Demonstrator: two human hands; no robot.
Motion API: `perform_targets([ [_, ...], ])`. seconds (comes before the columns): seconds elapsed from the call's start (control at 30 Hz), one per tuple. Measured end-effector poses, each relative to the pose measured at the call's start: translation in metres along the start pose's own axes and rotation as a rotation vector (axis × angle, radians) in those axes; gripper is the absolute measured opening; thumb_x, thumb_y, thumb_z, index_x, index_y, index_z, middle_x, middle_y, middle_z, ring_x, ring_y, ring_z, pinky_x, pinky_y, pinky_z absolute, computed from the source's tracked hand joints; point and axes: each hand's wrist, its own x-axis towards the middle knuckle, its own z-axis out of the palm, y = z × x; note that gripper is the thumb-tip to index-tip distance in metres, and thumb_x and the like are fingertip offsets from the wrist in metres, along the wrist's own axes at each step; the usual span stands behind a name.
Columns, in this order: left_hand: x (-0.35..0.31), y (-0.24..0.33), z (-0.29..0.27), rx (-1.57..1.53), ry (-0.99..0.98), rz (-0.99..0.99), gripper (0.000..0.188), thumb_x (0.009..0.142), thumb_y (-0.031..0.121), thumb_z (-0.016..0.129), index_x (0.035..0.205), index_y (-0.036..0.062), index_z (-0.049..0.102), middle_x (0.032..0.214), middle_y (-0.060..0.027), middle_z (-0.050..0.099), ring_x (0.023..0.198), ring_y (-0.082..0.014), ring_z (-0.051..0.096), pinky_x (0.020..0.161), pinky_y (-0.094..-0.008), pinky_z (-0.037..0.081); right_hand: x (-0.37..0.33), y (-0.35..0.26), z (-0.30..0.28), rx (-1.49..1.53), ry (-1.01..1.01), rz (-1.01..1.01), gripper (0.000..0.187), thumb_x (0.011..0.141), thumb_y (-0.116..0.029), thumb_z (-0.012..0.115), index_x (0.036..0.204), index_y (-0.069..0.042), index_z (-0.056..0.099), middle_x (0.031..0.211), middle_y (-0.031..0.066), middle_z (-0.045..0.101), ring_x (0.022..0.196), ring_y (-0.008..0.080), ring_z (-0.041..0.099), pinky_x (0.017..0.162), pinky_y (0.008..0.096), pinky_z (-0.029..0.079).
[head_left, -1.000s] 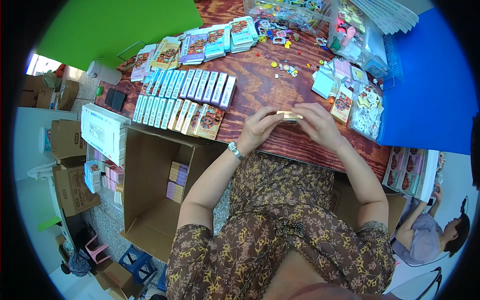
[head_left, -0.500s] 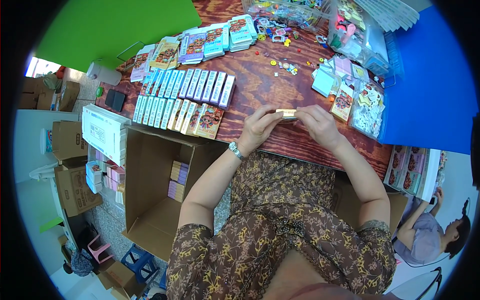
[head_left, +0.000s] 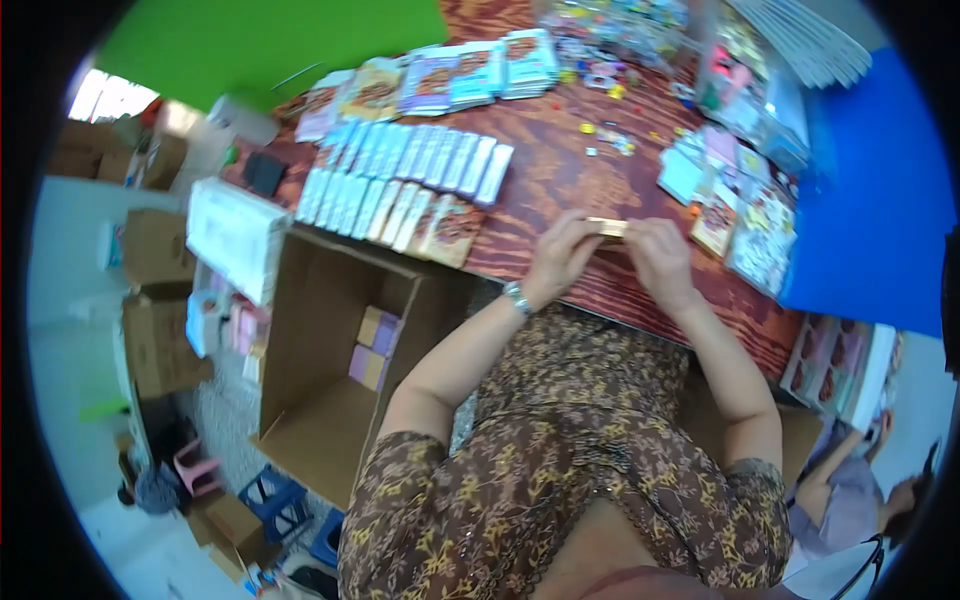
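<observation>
Landmark: the double row of small boxes [head_left: 400,175] set side by side on the red-brown wooden table [head_left: 555,180].

Small gold box [head_left: 607,229] held up just right of the double row, over the table's near edge. Left hand [head_left: 562,255] pinches its left end; right hand [head_left: 660,260] pinches its right end. Hands apart, box bridging the gap. Silver watch [head_left: 516,298] on left wrist. View blurred; cannot tell whether the box's flap is closed.

Beyond the double row: flat stacks of printed packs [head_left: 475,78], lilac, turquoise and gold. Well right of it: another gold box [head_left: 714,222], lying flat, pale blue cards [head_left: 682,177] just beside. Between these and the double row, bright loose trinkets [head_left: 610,138] lie scattered.

Near side of the double row, below table level: open cardboard carton [head_left: 315,300], gold and lilac boxes [head_left: 374,347] inside.
</observation>
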Motion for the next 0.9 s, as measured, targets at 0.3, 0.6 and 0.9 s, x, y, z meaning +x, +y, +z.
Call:
perform_targets([
  [0.3, 0.007, 0.038, -0.086, 0.639, -0.246, -0.05, 0.045, 0.075, -0.004, 0.064, 0.118, 0.0091, 0.062, 0.11, -0.0148, 0.061, 0.101, -0.0363, 0.058, 0.086, -0.047, 0.048, -0.007, -0.001, -0.035, 0.251, -0.184, 0.3, 0.025, 0.092, -0.001, 0.067, 0.116, -0.003, 0.068, 0.108, 0.0145, 0.069, 0.101, 0.0303, 0.068, 0.085, 0.0361, 0.055],
  [0.6, -0.007, 0.012, -0.111, 0.923, -0.05, -0.093, 0.048, 0.088, 0.002, 0.065, 0.136, 0.004, 0.057, 0.129, -0.0222, 0.054, 0.117, -0.04, 0.052, 0.099, -0.0481, 0.043, -0.019, 0.057, -0.061, -0.099, -0.226, 0.355, 0.034, 0.09, -0.014, 0.072, 0.124, -0.011, 0.065, 0.118, 0.0142, 0.066, 0.111, 0.0336, 0.062, 0.092, 0.0428, 0.052],
  [0.9, -0.021, 0.004, -0.119, 1.294, -0.223, -0.106, 0.074, 0.087, 0.026, 0.073, 0.152, 0.0122, 0.041, 0.15, -0.0236, 0.042, 0.141, -0.0451, 0.035, 0.113, -0.0638, 0.024, -0.022, 0.107, -0.084, -0.63, -0.757, 0.472, 0.115, 0.067, -0.052, 0.087, 0.16, -0.026, 0.023, 0.143, 0.015, 0.045, 0.135, 0.0378, 0.042, 0.117, 0.0698, 0.019],
])
